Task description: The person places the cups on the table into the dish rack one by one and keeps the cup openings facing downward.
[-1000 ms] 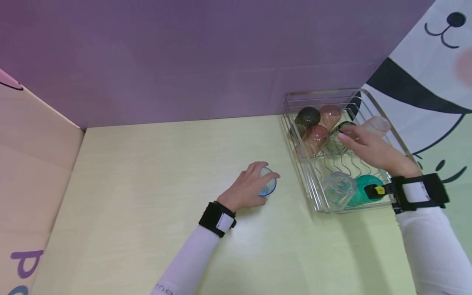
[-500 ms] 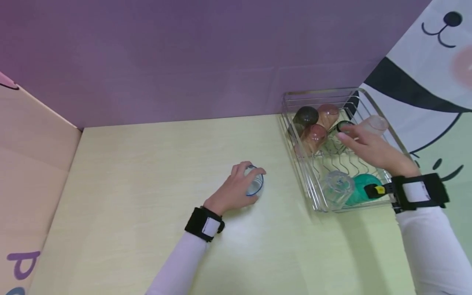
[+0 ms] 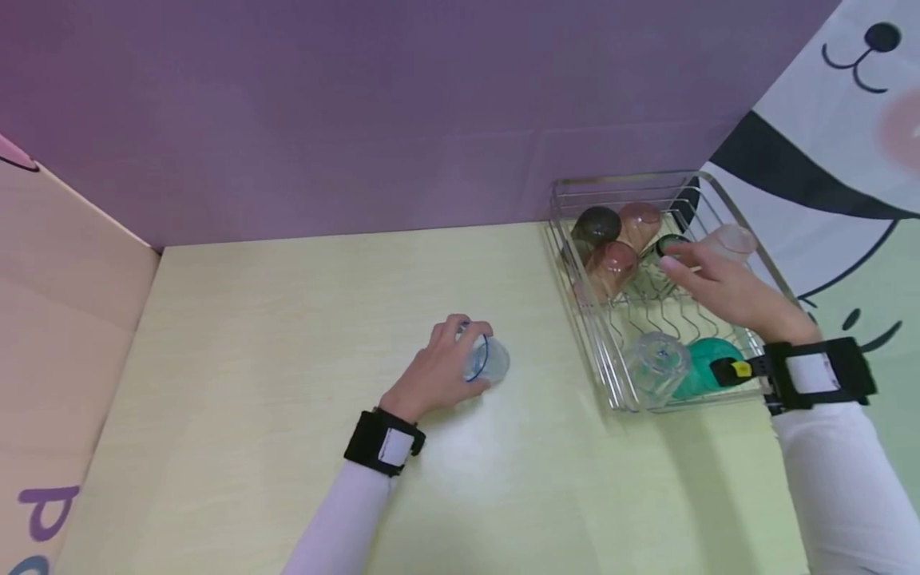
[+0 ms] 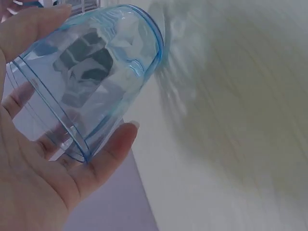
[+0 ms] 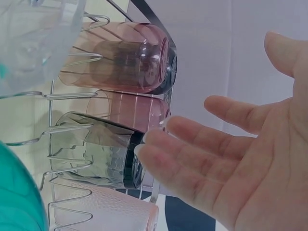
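My left hand [image 3: 434, 374] grips a clear blue-tinted cup [image 3: 494, 361] low over the middle of the table, thumb and fingers spread round one end. In the left wrist view the cup [image 4: 103, 77] is tilted, its far end close over the tabletop. My right hand [image 3: 726, 291] is over the wire rack, fingers loosely extended and holding nothing. The right wrist view shows the fingertips right by the black base of a smoky green glass [image 5: 96, 151], which stands upside down in the rack.
The wire dish rack [image 3: 600, 351] stands at the table's right, by the patterned panel. In it are a dark cup [image 3: 598, 226], two pinkish-brown cups [image 3: 612, 267], a pale pink cup [image 3: 733, 242], a clear cup [image 3: 657, 367] and a teal cup [image 3: 707, 363]. A purple wall [image 3: 359, 120] borders the back.
My left hand has moved left, away from the rack, with the blue-tinted cup, which has tipped from upright to tilted. My right hand has stayed over the rack.
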A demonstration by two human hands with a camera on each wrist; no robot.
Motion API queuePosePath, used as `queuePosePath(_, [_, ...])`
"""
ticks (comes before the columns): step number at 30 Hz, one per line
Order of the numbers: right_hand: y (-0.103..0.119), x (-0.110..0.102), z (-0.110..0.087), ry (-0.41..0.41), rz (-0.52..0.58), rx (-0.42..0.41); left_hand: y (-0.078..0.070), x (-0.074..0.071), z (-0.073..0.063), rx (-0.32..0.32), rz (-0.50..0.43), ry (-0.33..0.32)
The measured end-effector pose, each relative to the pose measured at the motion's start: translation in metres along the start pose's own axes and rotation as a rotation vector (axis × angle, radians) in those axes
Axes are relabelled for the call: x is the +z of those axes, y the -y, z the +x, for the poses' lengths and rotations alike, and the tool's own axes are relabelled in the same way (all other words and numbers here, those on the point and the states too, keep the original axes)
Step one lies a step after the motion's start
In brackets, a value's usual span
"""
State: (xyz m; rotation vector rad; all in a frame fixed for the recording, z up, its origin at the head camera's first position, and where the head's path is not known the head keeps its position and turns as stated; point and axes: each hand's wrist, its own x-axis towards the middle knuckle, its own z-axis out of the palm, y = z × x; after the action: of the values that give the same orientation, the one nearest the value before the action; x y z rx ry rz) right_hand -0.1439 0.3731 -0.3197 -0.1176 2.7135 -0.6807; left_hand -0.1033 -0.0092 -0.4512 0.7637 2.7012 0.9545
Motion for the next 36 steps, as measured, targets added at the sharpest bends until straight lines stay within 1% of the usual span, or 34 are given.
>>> queuePosePath(5, [0.001,0.001,0.001,-0.017,-0.028,-0.011,0.007,-0.001,-0.001,-0.006,-0.073,-0.04])
queuePosePath(10, [0.005,0.0,0.001,-0.035,-0.038,-0.027,0.011,-0.002,-0.002,-0.022,-0.123,-0.042])
queuePosePath(14, [0.009,-0.001,0.001,-0.043,-0.036,-0.034,0.012,-0.004,-0.003,-0.023,-0.151,-0.051])
queuePosePath(20, [0.014,0.0,0.0,-0.052,-0.035,-0.04,0.01,-0.01,-0.003,-0.001,-0.157,-0.095])
queuePosePath(26, [0.019,0.001,0.0,-0.035,-0.028,-0.032,0.009,-0.015,-0.002,0.005,-0.174,-0.125])
queuePosePath(31, [0.022,0.0,-0.003,-0.016,-0.007,-0.054,0.006,-0.021,-0.002,0.026,-0.243,-0.167])
queuePosePath(33, [0.025,-0.001,-0.004,-0.018,0.0,-0.072,0.004,-0.025,-0.001,0.029,-0.276,-0.181])
queuePosePath(36, [0.031,0.0,-0.006,-0.035,-0.005,-0.096,0.0,-0.03,0.001,0.033,-0.298,-0.202])
